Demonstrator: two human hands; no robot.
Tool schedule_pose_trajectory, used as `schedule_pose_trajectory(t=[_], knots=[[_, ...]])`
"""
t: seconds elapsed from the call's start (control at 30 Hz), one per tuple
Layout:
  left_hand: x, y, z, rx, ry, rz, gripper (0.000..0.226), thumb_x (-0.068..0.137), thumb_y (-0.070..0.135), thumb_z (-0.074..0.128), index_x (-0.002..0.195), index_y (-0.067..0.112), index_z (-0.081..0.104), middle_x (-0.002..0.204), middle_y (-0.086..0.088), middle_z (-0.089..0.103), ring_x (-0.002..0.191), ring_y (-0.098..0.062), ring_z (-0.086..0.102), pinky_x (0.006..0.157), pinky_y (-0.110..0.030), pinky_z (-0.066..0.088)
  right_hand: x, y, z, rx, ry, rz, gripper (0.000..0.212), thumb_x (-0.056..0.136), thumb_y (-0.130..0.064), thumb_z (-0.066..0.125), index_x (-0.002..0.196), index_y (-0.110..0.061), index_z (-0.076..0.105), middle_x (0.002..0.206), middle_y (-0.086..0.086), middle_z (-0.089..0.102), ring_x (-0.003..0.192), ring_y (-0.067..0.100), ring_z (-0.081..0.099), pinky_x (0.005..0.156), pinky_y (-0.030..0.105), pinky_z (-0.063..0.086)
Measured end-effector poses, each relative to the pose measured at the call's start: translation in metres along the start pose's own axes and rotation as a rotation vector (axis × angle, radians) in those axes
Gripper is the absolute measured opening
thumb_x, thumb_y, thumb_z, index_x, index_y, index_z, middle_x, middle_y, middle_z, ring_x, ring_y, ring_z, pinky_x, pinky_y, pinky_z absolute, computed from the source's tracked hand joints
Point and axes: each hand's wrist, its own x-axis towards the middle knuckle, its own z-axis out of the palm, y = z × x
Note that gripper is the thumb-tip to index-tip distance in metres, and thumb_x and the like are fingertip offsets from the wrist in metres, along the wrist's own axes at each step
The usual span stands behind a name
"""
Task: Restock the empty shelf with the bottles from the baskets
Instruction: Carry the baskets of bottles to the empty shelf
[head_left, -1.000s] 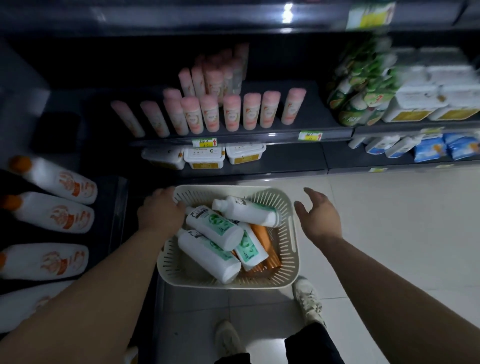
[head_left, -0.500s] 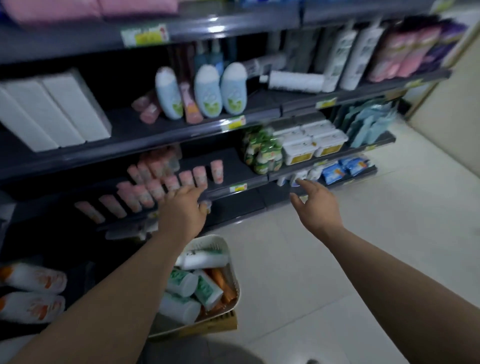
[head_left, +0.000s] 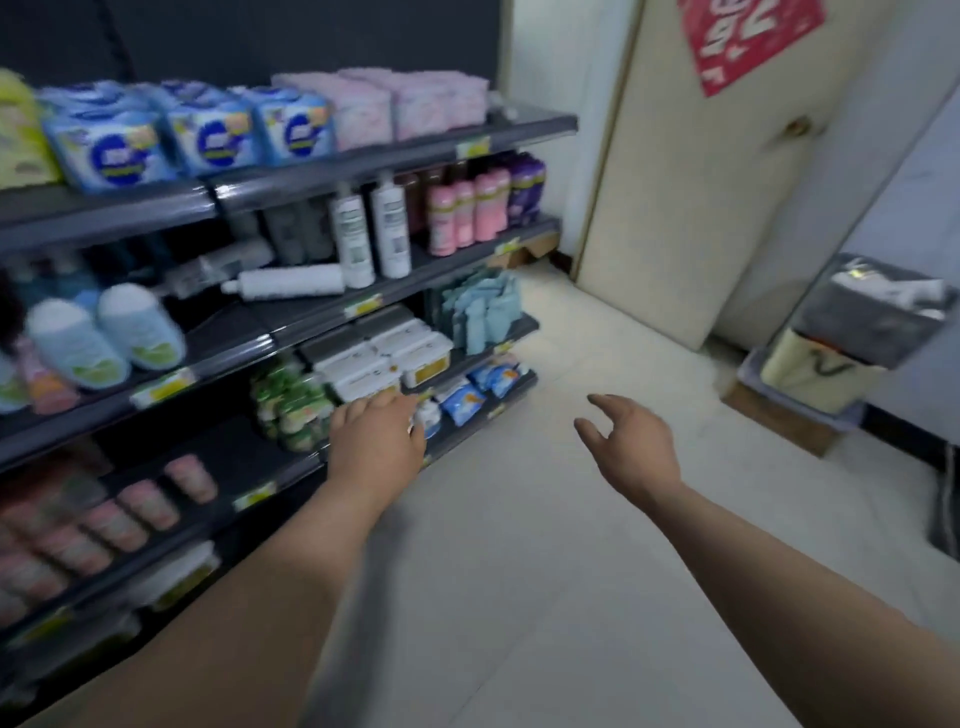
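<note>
Left grip (head_left: 379, 447): reaching toward the shelf edge just below the white tubs (head_left: 410, 353), fingers loosely extended, holding nothing.
Right grip (head_left: 634, 449): hanging over the floor (head_left: 545, 561), thumb and fingers spread apart, holding nothing.
Basket bottles: lying outside this view; cannot tell where.
Shelving (head_left: 395, 156): running along the left toward the door (head_left: 691, 208), carrying goods on every visible level.
Top level: showing three blue-wrapped packs (head_left: 208, 135) in a row, with pink-wrapped packs (head_left: 395, 104) just right of them, at least two.
White pump bottles (head_left: 389, 228): two, standing upright side by side.
Lying white bottle (head_left: 291, 280): one, resting on its side just left of the pump pair.
Pink bottles (head_left: 465, 213): three, standing in a row, with one purple bottle (head_left: 527, 187) at their right end.
Pale blue bottles (head_left: 137, 327): two, sitting together at the left.
White tubs: stacked in a block, blur preventing a count.
Teal pouches (head_left: 483, 312): standing packed together right of the tubs.
Pink tubes (head_left: 150, 504): lining a low level, at least five, blurred.
Bin (head_left: 872, 317): one, grey-lined, standing by the right wall, holding pale contents too blurred for naming.
Red poster (head_left: 748, 36): one, hanging on the door.
</note>
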Motion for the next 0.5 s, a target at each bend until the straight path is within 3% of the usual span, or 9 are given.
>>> schedule_pose_trajectory(t=[0.13, 0.5], knots=[[0.034, 0.098, 0.017, 0.024, -0.023, 0.114, 0.041, 0.096, 0.034, 0.045, 0.136, 0.027, 0.05, 0.136, 0.001, 0.053, 0.121, -0.027, 0.048, 0.103, -0.036, 0.029, 0.007, 0.082, -0.047, -0.021, 0.051, 0.1, 0.044, 0.094, -0.039, 0.054, 0.134, -0.021, 0.056, 0.137, -0.002, 0.056, 0.122, 0.018, 0.054, 0.107, 0.034, 0.027], [0.119, 0.313, 0.073, -0.002, -0.109, 0.44, 0.043, 0.096, 0.033, 0.044, 0.138, 0.028, 0.049, 0.137, 0.001, 0.053, 0.121, -0.027, 0.049, 0.102, -0.036, 0.03, 0.036, 0.246, -0.139, -0.064, 0.228, 0.419, 0.043, 0.095, -0.039, 0.052, 0.135, -0.023, 0.055, 0.136, 0.0, 0.058, 0.126, 0.021, 0.05, 0.107, 0.037, 0.027]])
